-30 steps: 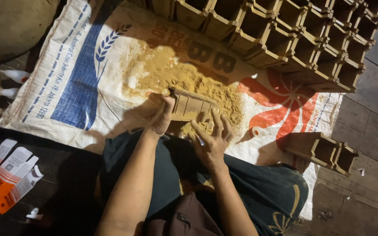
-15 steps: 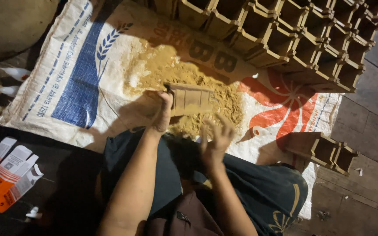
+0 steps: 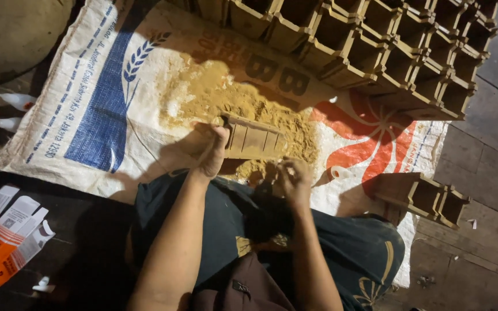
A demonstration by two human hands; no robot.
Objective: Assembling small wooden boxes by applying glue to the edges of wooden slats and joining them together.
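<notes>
Sawdust-like yellow-brown powder [image 3: 243,109] lies heaped on a woven white plastic sack with blue and orange-red print [image 3: 105,115], which is spread over the dark floor in the head view, the only view there is. The person sits at the sack's near edge, knees under dark cloth. The left hand [image 3: 210,151] is closed around the end of a small tan compartmented tray of pressed fibre [image 3: 253,138], holding it tilted on its side against the near slope of the heap, its open cells turned toward the powder. The right hand [image 3: 295,179] hovers just below the tray with the fingers curled loosely together; whether it pinches some powder I cannot tell, as the fingertips are in shadow.

As for progress, the tray in hand looks only partly packed at best: its ribs show bare on the side facing the camera, and its insides are hidden. A long block of joined tan square-celled trays [image 3: 387,52] stands along the sack's far edge; its cells appear dark and unfilled as far as the light allows. A short strip of brown cells [image 3: 427,198] rests by the right knee, also seemingly empty. Much loose powder remains, so I judge most of the filling undone. Orange-and-white cardboard cartons [image 3: 10,236] lie apart on the floor to the left.
</notes>
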